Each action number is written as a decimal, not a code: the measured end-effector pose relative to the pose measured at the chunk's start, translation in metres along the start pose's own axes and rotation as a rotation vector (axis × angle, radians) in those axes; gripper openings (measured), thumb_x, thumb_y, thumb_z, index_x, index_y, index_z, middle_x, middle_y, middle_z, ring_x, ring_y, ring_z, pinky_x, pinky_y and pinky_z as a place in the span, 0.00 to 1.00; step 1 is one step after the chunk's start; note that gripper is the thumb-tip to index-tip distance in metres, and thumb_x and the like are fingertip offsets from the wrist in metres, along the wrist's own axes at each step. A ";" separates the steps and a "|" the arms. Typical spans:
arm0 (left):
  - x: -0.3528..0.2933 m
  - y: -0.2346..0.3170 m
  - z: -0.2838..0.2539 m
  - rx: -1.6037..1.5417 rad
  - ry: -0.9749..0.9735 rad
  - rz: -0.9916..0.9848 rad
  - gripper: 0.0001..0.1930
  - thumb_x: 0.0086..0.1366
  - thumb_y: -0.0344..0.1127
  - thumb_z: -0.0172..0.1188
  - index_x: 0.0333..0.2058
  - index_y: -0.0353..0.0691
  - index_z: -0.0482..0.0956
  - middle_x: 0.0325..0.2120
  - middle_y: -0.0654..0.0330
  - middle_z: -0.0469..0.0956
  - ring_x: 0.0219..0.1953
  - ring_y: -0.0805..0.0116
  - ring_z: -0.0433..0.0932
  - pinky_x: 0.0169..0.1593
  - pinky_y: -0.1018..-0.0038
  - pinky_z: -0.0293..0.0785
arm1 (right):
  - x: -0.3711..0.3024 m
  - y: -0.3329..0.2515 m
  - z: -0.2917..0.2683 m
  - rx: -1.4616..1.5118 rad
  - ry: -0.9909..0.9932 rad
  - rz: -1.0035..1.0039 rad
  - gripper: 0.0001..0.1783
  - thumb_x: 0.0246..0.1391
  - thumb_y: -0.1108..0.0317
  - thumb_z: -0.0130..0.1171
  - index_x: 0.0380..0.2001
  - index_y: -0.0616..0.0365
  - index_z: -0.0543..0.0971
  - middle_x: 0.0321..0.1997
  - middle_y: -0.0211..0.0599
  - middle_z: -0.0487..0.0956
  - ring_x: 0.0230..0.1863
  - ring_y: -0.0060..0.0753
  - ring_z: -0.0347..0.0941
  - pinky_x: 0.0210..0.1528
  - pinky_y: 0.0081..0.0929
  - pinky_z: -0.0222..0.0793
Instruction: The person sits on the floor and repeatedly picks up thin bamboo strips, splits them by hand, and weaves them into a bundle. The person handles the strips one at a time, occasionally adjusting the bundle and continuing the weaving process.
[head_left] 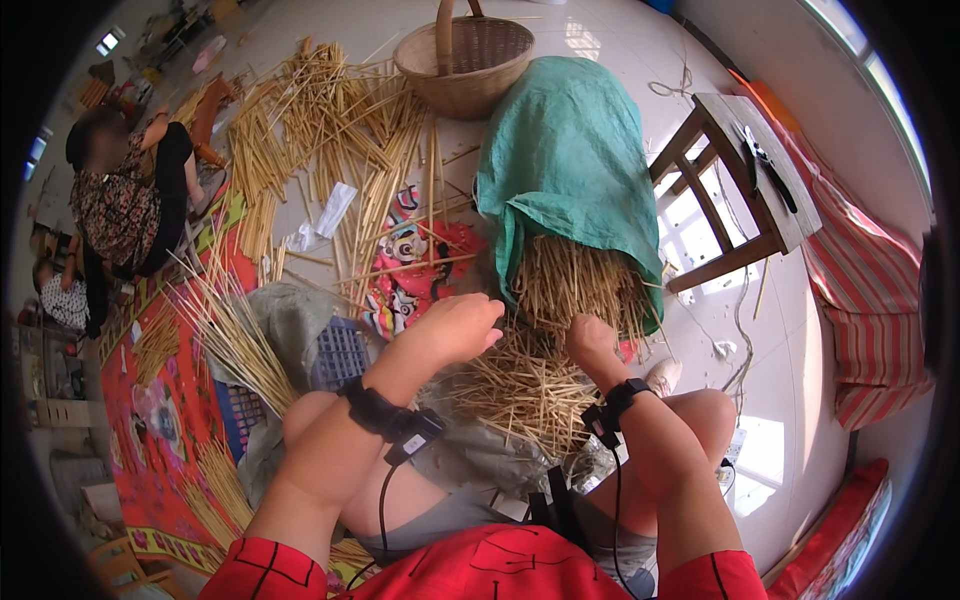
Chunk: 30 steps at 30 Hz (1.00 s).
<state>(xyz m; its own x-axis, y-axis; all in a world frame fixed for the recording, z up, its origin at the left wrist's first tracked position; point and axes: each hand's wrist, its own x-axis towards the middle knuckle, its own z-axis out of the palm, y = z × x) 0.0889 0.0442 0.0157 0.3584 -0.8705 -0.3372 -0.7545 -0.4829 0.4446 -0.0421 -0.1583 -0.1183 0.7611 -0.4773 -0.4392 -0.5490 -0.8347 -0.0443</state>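
Observation:
A green woven sack (575, 150) lies on its side in front of me, its mouth toward me, packed with dry yellow straw stalks (580, 285). Short cut straw (525, 390) is heaped between my knees, just below the sack's mouth. My left hand (465, 325) hovers at the left edge of this straw, its fingers curled in; whatever they grip is hidden. My right hand (593, 338) is closed at the sack's mouth, against the straw, and its fingertips are out of sight. Both wrists carry black bands with cables.
A wicker basket (470, 65) stands behind the sack. Long straws (320, 130) spread across the floor at far left. A blue plastic crate (340, 355) sits by my left knee, with a straw bundle (235, 330) beside it. A wooden stool (745, 180) stands right; another person (125, 195) sits left.

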 end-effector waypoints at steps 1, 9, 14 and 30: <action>-0.001 0.001 0.000 -0.001 -0.004 -0.003 0.14 0.60 0.39 0.58 0.43 0.38 0.74 0.37 0.50 0.75 0.43 0.48 0.74 0.44 0.59 0.72 | 0.002 0.000 0.001 0.022 0.040 0.007 0.09 0.49 0.68 0.55 0.30 0.57 0.83 0.34 0.45 0.82 0.37 0.43 0.81 0.35 0.35 0.77; -0.001 0.001 -0.002 -0.016 -0.035 -0.021 0.15 0.61 0.38 0.57 0.43 0.37 0.73 0.38 0.49 0.75 0.43 0.48 0.74 0.45 0.59 0.72 | 0.009 -0.001 0.013 0.101 0.077 0.066 0.10 0.49 0.65 0.55 0.28 0.58 0.83 0.32 0.47 0.82 0.35 0.44 0.81 0.35 0.35 0.77; -0.001 -0.001 -0.001 -0.005 -0.031 -0.032 0.15 0.61 0.38 0.57 0.44 0.37 0.73 0.39 0.49 0.75 0.43 0.48 0.74 0.45 0.59 0.72 | 0.008 -0.005 0.007 0.179 0.009 0.159 0.13 0.48 0.62 0.58 0.32 0.59 0.82 0.36 0.47 0.82 0.39 0.46 0.80 0.37 0.37 0.76; 0.022 0.009 0.041 -0.315 -0.016 -0.115 0.18 0.62 0.39 0.57 0.47 0.34 0.72 0.38 0.50 0.78 0.38 0.56 0.79 0.42 0.66 0.74 | -0.104 0.039 -0.020 0.263 -0.503 -0.338 0.14 0.43 0.56 0.56 0.23 0.54 0.83 0.24 0.42 0.81 0.30 0.45 0.78 0.35 0.38 0.74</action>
<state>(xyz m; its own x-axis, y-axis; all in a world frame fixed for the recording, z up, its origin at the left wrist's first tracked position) 0.0673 0.0250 -0.0222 0.4210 -0.8080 -0.4123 -0.5017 -0.5861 0.6363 -0.1360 -0.1460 -0.0566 0.6874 0.0391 -0.7253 -0.4223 -0.7909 -0.4429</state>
